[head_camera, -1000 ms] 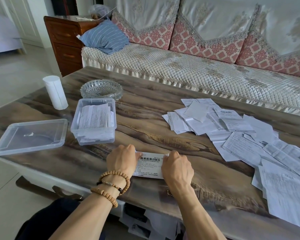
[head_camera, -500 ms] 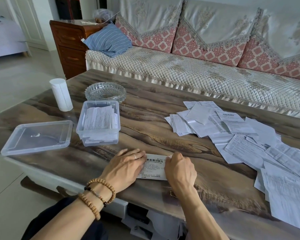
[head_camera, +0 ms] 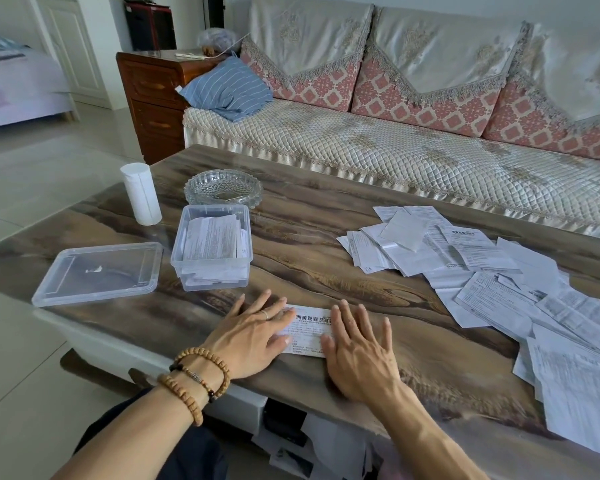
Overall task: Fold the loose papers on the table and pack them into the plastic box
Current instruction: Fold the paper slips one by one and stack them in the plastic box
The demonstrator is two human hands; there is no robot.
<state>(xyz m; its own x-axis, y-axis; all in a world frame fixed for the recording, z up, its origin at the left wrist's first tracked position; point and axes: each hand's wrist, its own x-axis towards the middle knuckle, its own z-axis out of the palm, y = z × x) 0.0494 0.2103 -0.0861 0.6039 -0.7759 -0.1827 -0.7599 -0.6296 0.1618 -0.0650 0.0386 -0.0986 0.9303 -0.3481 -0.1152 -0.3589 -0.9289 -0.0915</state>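
Folded paper point(head_camera: 310, 332) is pressed flat on the near edge of the table point(head_camera: 326, 237) by the left hand point(head_camera: 253, 337) and the right hand point(head_camera: 359, 351), both laid palm-down with fingers straight and spread. Just beyond, the plastic box point(head_camera: 212, 252) is seen packed with folded sheets, its lid point(head_camera: 97, 273) set beside it. Loose papers point(head_camera: 492, 282) are scattered to the right.

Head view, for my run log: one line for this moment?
step: flattening fold | left hand: flat on folded paper | right hand: flat on it | plastic box: open, partly filled
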